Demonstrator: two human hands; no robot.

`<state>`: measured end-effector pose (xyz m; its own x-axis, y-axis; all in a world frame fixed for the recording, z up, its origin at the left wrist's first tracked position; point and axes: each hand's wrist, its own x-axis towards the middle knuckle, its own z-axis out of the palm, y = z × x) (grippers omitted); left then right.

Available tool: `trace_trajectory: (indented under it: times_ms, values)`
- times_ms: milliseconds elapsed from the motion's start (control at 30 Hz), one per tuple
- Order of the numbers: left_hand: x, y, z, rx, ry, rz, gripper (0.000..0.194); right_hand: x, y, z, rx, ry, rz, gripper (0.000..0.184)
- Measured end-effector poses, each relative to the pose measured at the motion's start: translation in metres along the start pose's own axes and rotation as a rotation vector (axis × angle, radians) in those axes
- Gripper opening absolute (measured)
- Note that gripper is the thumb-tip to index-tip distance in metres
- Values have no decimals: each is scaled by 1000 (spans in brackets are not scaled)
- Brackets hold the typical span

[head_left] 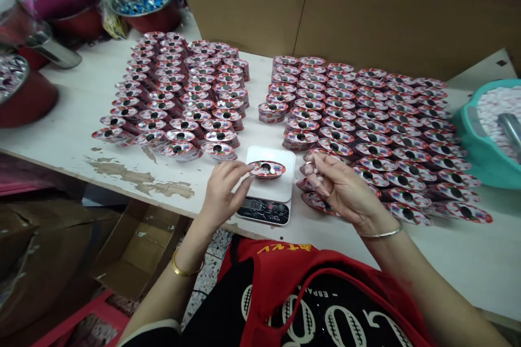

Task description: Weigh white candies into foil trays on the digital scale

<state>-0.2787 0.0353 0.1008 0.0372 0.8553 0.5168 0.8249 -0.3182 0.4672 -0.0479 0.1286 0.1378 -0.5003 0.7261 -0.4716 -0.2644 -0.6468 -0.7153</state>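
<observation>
A small oval-topped printed container (277, 169) with a round hole in its top stands on the white kitchen scale (288, 187). One white candy lies on its top beside the hole. My left hand (226, 192) is at the container's left end, its index fingertip at the rim and its thumb held apart from the finger. Just right of the scale, my right hand (345, 187) is closed around several small white candies (316, 176) at its fingertips. The scale's lit display (252, 204) shows digits too small to read surely.
Rows of similar containers stand left (179, 92) and right (366, 119) of the scale. A teal basin (468, 124) of white pieces with a metal scoop sits at far right. Red bowls (38, 100) stand at left. Brown cartons (252, 5) line the back.
</observation>
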Motion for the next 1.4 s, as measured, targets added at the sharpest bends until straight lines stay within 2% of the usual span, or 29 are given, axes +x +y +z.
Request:
trace_trajectory:
  times_ms: [133, 233, 367, 467, 600, 700, 800, 933, 1000, 1100, 1200, 1333, 1400]
  values:
    - [13, 8, 12, 212, -154, 210, 33, 0, 5, 3, -8, -45, 2, 22]
    - [14, 5, 16, 262, -221, 265, 36, -1, 5, 5, -45, -82, 2, 28]
    - [8, -7, 10, 202, -215, 193, 42, 1, 6, 10, -235, -98, -35, 28]
    - [2, -14, 3, 129, -154, 106, 50, 10, 8, 21, -495, -127, -149, 26]
    - [-6, -19, -5, 84, -34, -42, 40, 26, 11, 37, -915, -215, -316, 26]
    - [-12, -21, -10, 73, -8, -86, 36, 33, 9, 43, -1065, -149, -364, 26]
    - [-16, -23, -15, 53, 8, -102, 35, 30, 2, 39, -883, -46, -390, 39]
    - [-19, -26, -20, 26, 52, -151, 33, 12, -13, 19, -438, -48, -137, 35]
    - [-19, -28, -21, 16, 51, -159, 32, 1, -19, 6, -297, -29, -57, 33]
    - [-16, -27, -21, 1, 32, -137, 31, -12, -21, -11, -235, 51, -29, 30]
    - [-10, -25, -20, -2, 3, -112, 30, -20, -17, -23, -203, 107, -58, 26]
    - [1, -21, -15, -15, -71, -62, 30, -23, -10, -29, -153, 126, -57, 24]
    - [6, -20, -9, -18, -127, -17, 39, -24, -7, -29, -140, 125, -52, 24]
